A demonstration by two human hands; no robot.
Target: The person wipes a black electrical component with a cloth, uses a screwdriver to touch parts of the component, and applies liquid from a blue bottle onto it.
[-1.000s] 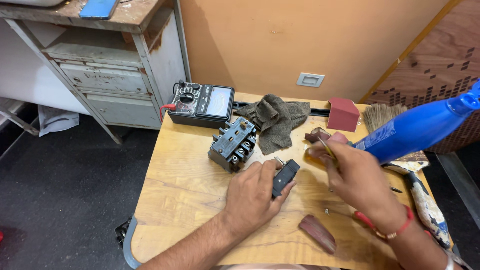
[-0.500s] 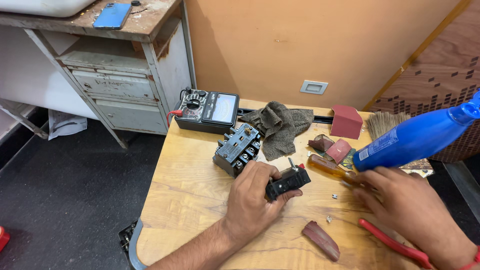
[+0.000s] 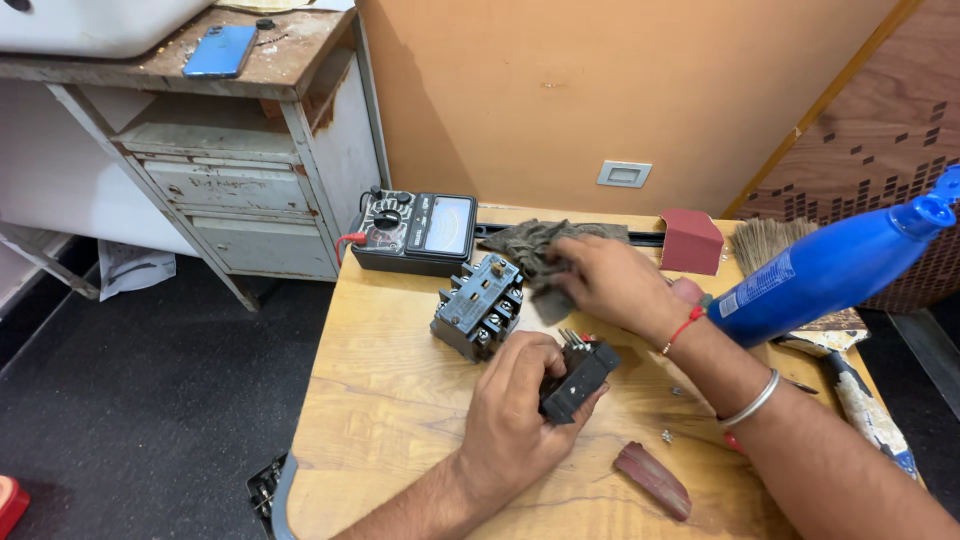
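A pale wooden surface (image 3: 400,400) with visible grain stands against a flat orange wall, over a dark speckled floor. To its left is a worn grey metal cabinet with rusty edges (image 3: 250,190), a blue phone (image 3: 220,50) lying on its scuffed top. A white wall socket plate (image 3: 624,174) sits low on the wall.

The left hand (image 3: 515,415) is clamped around a small black plastic block with metal pins at its upper end (image 3: 577,375), held near the middle of the surface. The right hand (image 3: 610,280) reaches across, fingers closed on a crumpled grey-brown cloth (image 3: 535,250) lying by the back edge. Just beside the cloth stands a boxy black electrical contactor with metal screw terminals (image 3: 480,305), and behind it a black analogue multimeter with a pale dial face (image 3: 415,230). A glossy blue plastic bottle (image 3: 830,270) lies tilted at the right, near a dark red block (image 3: 693,240) and a bristly brush (image 3: 775,240). A smooth reddish-brown oblong piece (image 3: 652,478) rests near the front edge
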